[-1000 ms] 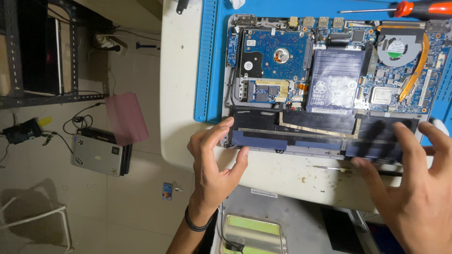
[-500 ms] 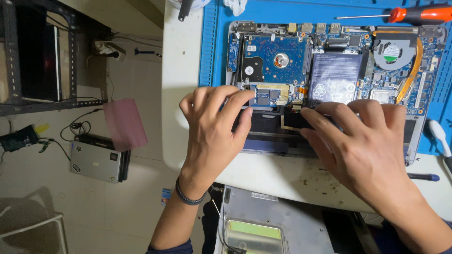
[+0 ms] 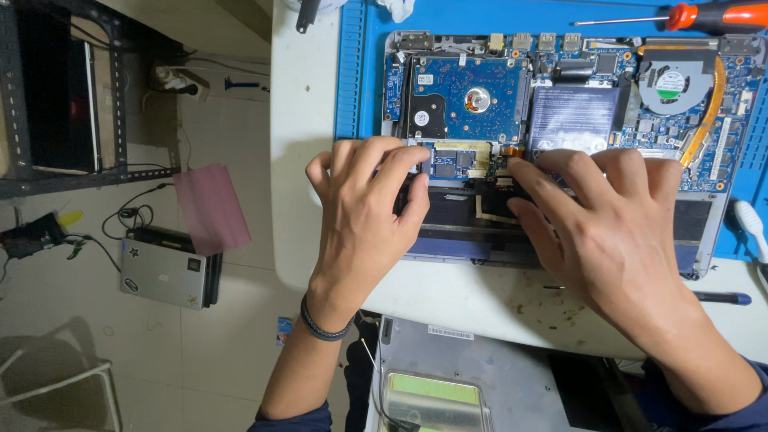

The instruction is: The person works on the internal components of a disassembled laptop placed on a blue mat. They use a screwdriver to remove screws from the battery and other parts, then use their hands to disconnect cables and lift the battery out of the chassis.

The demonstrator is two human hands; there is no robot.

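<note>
Two bare hands work over the opened grey laptop chassis (image 3: 560, 152), which lies on a blue rubber work mat (image 3: 352, 72) at the far edge of the white counter (image 3: 304, 200), its exposed blue circuit boards facing up. My left hand (image 3: 364, 212) rests palm down on the chassis's left part, fingers curled, with the tips at the small connector board (image 3: 458, 158) just below the round-hubbed blue drive board (image 3: 468, 100). My right hand (image 3: 612, 232) lies flat beside it, fingertips pressing near the flat black ribbon and tan tape patch (image 3: 492, 204) in the middle. Neither grip closes on anything; both are open, pressing rather than holding.

As I judge it, the risk sits under the fingertips: pressing at an angle could crease the ribbon or bend its connector, and my palms hide the black lower panel (image 3: 448, 216), so I cannot tell whether it sits flush. An orange-handled screwdriver (image 3: 704, 14) lies at the mat's far right corner, near the copper-piped cooling fan (image 3: 672, 80); a careless sweep of the wrist could roll it onto the boards.
</note>
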